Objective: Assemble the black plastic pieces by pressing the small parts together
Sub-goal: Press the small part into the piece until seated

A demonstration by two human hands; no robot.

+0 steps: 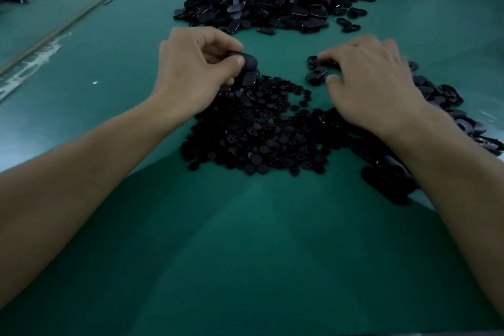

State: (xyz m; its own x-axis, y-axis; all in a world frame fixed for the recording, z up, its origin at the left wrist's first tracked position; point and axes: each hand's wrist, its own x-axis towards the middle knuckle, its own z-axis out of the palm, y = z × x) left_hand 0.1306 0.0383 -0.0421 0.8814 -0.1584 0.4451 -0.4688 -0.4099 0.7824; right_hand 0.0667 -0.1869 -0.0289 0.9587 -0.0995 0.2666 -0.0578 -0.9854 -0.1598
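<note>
Centrally, the left hand (pixel 196 71) pinches a black oval piece (pixel 248 62) between thumb and curled fingers, just above the heap of small round parts (pixel 259 133); the right hand (pixel 371 82) arches over loose black pieces (pixel 316 75), fingertips (pixel 324 57) touching them; grip unclear.

green work table (pixel 245 254), thin strip (pixel 81 11) along its left, dim light

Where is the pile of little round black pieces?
In the head view, the pile of little round black pieces lies mid-way across the green table, on the near side of the left hand and left of the right hand.
</note>
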